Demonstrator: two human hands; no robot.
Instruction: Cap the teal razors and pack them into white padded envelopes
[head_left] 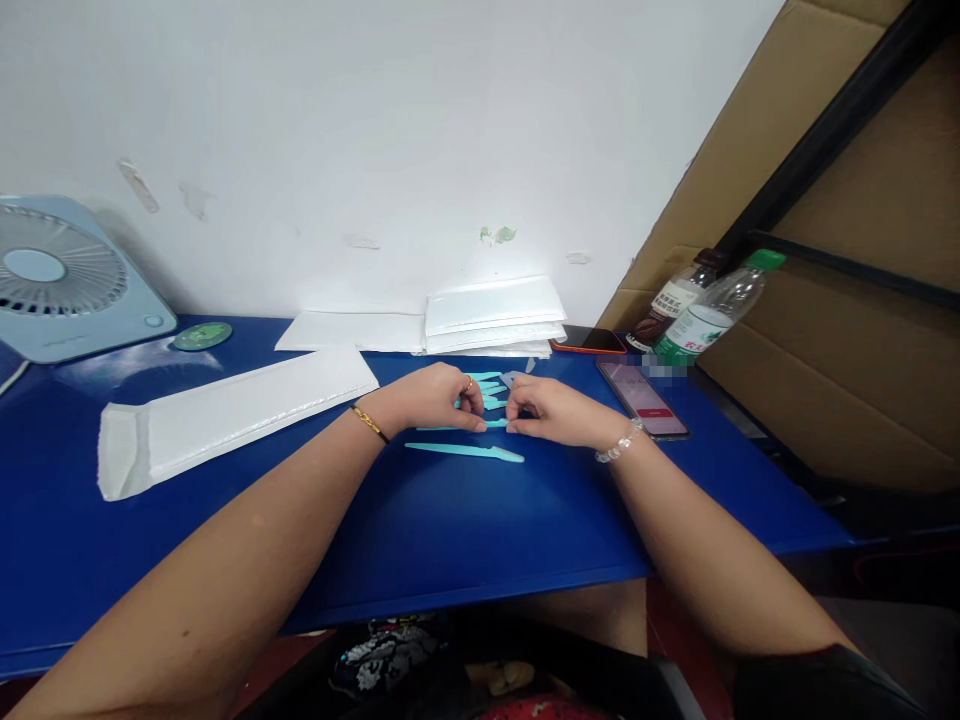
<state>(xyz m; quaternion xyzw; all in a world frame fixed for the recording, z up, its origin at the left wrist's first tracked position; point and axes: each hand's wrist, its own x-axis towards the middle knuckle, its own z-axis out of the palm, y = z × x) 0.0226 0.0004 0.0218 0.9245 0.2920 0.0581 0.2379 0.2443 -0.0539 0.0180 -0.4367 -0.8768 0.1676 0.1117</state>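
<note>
My left hand (439, 395) and my right hand (553, 410) come together over the blue table (465, 530). Between their fingertips is a slim teal eyebrow razor (496, 424), pinched at its right part by both hands; its handle runs left under my left hand. Closer to me, a second teal razor (465, 452) lies flat on the table. Several more teal razors (491, 385) lie in a group just beyond my hands, partly hidden by my left fingers. Small greyish translucent pieces (517, 379) rest beside that group, too small to make out.
A long white padded envelope (247, 415) lies at the left, with a stack of white envelopes (495, 305) against the wall. Two phones (589, 341), (643, 397) and bottles (697, 325) stand or lie at the right. A light blue fan (75, 290) is far left, near a green disc (202, 336).
</note>
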